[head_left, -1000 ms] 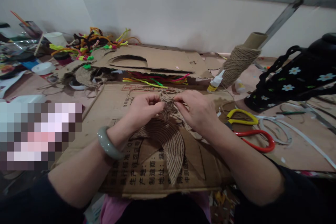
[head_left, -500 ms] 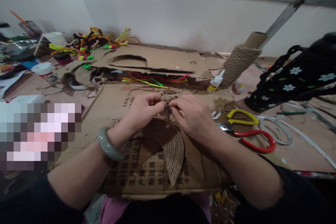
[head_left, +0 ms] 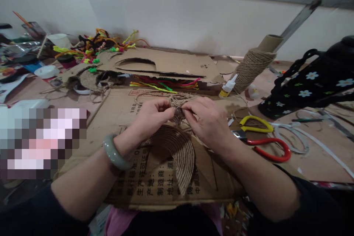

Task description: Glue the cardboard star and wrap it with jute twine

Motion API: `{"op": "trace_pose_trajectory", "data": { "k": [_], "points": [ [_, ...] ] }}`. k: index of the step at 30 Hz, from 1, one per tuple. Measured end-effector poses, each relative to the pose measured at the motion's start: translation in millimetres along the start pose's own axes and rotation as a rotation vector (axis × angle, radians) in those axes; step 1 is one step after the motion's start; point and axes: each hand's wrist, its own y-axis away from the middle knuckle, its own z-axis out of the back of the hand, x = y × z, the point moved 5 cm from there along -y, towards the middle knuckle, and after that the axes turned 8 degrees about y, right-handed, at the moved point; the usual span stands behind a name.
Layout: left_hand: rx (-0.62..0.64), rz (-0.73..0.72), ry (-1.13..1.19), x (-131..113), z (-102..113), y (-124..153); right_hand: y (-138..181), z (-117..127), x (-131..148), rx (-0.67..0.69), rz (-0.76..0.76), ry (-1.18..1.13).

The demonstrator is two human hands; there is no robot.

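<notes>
A crescent of jute twine laid in close rows rests on a printed cardboard sheet. At its top is a narrow neck with a dark brown patch, and loose twine strands spread beyond it. My left hand, below a green bangle, is closed with thumb and finger at the neck's left side. My right hand pinches at the neck's right side. Its fingertips partly hide the twine there.
Right of the cardboard lie red-and-yellow-handled pliers, a small glue bottle, a twine spool and a black flowered bottle. Behind sit cut cardboard and colourful pipe cleaners. Paint pots stand at left.
My right fingertips have shifted slightly right, so more of the dark brown patch between my hands shows. My left hand stays nearly in place.
</notes>
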Motion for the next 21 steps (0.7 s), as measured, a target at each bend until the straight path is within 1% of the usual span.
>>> {"op": "trace_pose_trajectory", "data": {
  "k": [5, 14, 17, 21],
  "points": [
    [-0.005, 0.020, 0.027, -1.7, -1.3, -0.3, 0.1, -2.3, -0.1, 0.024, -0.027, -0.071],
    [0.055, 0.018, 0.091, 5.4, -1.4, -0.4, 1.5, -2.7, -0.6, 0.015, -0.020, -0.083],
    [0.025, 0.033, 0.107, 6.6, 0.1, -0.1, 1.6, -3.8, 0.3, 0.034, -0.004, -0.079],
    [-0.012, 0.038, 0.072, 6.2, 0.7, -0.1, 1.4, -4.7, 1.7, 0.063, 0.008, -0.077]
  ]
}}
